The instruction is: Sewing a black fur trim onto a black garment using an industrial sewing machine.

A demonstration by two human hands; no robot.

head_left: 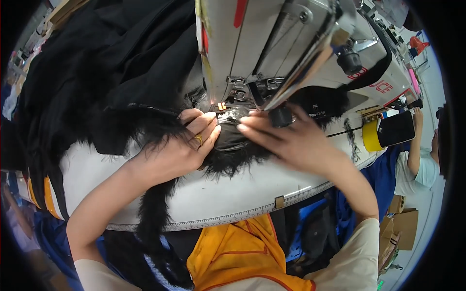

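Black furry fabric (230,162) with a smooth dark underside lies under the head of a white sewing machine (218,43). Close to the lit needle area, my left hand (182,143), with a ring on one finger, has its fingers drawn together on the fabric's left part. Long fur partly covers that hand. My right hand (296,140) rests on the fabric's right part, fingers stretched out and slightly blurred. Its far fingers are partly hidden behind a black knob (280,117). The metal presser parts (252,92) stand just beyond both hands' fingertips.
A large heap of black cloth (111,53) fills the left and back of the table. Along the front edge runs a measuring tape (242,213). Yellow tape (372,136) sits at the right. Cardboard boxes (405,228) and another person's arm (415,145) are farther right.
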